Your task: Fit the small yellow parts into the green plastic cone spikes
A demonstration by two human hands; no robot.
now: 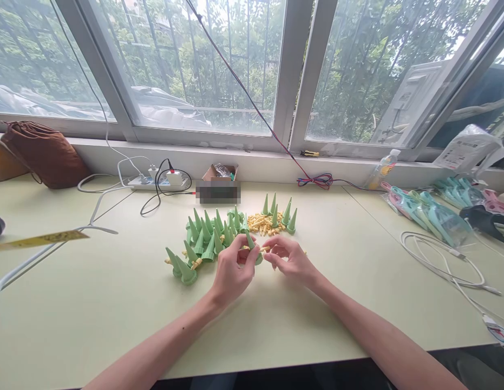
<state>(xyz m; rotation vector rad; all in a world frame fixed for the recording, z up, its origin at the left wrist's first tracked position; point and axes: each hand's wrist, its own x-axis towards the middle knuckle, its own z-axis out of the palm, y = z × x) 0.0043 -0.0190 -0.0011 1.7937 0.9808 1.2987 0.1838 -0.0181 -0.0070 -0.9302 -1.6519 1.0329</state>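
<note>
My left hand is closed around a green plastic cone at the middle of the pale table. My right hand pinches a small yellow peg right beside the cone's base. Just behind my hands lies a cluster of green cones, some with yellow pegs fitted. A heap of loose yellow pegs sits further back, ringed by several upright green cones.
A power strip with cables lies under the window, beside a small open box. A brown bag stands at the far left. Bagged pastel plastic parts and a white cable lie to the right.
</note>
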